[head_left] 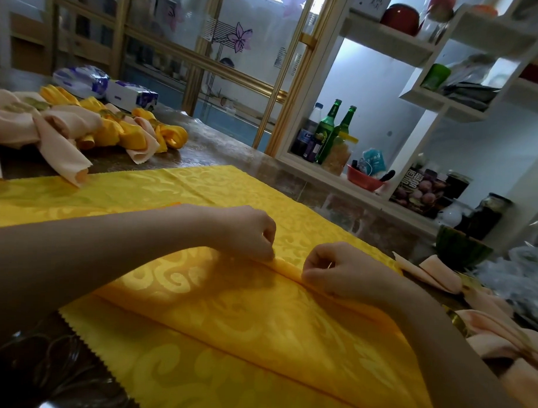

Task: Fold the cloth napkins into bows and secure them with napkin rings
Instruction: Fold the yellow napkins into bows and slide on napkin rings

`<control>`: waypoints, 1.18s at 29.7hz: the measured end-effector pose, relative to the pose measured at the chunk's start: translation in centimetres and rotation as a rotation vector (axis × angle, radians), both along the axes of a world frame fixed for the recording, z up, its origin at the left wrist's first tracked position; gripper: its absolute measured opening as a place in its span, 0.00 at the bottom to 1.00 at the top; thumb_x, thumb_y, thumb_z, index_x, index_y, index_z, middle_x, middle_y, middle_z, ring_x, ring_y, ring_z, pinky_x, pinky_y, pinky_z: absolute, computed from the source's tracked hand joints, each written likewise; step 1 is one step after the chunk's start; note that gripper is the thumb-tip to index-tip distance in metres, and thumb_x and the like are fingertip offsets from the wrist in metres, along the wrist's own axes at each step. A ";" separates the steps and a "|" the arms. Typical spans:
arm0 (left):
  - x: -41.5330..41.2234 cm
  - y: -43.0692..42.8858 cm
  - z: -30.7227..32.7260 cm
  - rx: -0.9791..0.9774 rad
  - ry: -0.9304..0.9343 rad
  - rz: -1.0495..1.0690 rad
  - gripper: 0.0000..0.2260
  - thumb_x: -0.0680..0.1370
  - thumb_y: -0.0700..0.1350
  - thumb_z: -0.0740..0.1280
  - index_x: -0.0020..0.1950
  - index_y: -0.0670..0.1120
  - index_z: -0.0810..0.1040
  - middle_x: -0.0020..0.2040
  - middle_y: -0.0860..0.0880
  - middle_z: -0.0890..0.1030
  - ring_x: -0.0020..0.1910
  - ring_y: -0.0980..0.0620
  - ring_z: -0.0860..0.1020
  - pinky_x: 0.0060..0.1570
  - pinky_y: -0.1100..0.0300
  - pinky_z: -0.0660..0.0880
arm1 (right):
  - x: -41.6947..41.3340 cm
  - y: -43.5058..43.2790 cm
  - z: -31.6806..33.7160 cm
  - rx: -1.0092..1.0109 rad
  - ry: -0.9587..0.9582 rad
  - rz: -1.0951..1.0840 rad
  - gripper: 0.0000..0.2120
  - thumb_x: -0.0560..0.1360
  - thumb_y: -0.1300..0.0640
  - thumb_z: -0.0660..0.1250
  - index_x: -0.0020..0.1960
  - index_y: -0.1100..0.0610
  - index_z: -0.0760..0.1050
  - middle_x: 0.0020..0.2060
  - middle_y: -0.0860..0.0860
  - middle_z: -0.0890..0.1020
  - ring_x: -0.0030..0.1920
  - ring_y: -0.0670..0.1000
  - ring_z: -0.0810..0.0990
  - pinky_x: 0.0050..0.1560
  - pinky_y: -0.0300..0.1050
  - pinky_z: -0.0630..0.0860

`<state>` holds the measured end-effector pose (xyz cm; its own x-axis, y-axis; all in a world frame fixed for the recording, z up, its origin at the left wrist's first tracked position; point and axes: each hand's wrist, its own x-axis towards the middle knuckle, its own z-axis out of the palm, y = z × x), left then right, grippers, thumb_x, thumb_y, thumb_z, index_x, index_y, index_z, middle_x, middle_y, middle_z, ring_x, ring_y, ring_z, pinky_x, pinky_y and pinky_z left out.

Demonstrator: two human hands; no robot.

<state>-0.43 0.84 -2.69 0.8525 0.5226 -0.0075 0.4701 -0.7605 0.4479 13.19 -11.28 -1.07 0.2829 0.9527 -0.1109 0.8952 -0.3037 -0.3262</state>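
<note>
A large yellow patterned napkin [215,318] lies spread on the table, with a raised pleat running across its middle. My left hand [245,232] pinches the pleat from the far side. My right hand [338,269] pinches the same pleat just to the right, fingers curled on the fold. A pile of finished yellow and peach bows [90,126] sits at the far left of the table. More peach folded napkins [501,337] lie at the right edge, with a gold napkin ring [457,320] among them.
Two tissue packs [107,86] lie behind the bow pile. A white shelf unit with green bottles [334,129], jars and a red bowl [364,178] stands to the right. A watermelon half [461,248] rests beyond the table's right end. Glass sliding doors stand behind.
</note>
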 end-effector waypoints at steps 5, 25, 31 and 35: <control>0.0 0.3 -0.3 -0.025 -0.004 0.055 0.09 0.77 0.50 0.66 0.55 0.48 0.76 0.42 0.56 0.69 0.46 0.55 0.70 0.38 0.64 0.68 | 0.3 0.0 -0.2 0.028 0.049 -0.030 0.03 0.75 0.57 0.67 0.43 0.53 0.78 0.36 0.47 0.79 0.35 0.43 0.77 0.42 0.41 0.77; -0.2 -1.5 0.2 0.301 0.050 -0.026 0.08 0.77 0.43 0.65 0.56 0.48 0.75 0.44 0.55 0.70 0.41 0.58 0.68 0.37 0.69 0.68 | -1.2 -0.1 -0.2 0.008 -0.070 -0.006 0.09 0.69 0.62 0.71 0.46 0.52 0.74 0.39 0.47 0.74 0.37 0.45 0.71 0.35 0.39 0.70; -1.0 -1.7 0.7 -0.001 0.114 -0.026 0.04 0.77 0.45 0.64 0.51 0.49 0.72 0.45 0.52 0.72 0.41 0.55 0.71 0.38 0.64 0.70 | -1.4 -0.3 0.7 -0.173 0.017 -0.003 0.04 0.73 0.60 0.68 0.46 0.53 0.75 0.39 0.48 0.76 0.37 0.46 0.74 0.41 0.42 0.73; -0.8 -1.2 0.4 0.031 0.125 0.002 0.11 0.78 0.53 0.64 0.56 0.48 0.75 0.45 0.54 0.72 0.43 0.55 0.71 0.36 0.66 0.67 | -1.0 -0.6 1.0 -0.148 0.131 -0.041 0.04 0.77 0.59 0.65 0.48 0.57 0.78 0.40 0.52 0.80 0.36 0.46 0.77 0.40 0.39 0.76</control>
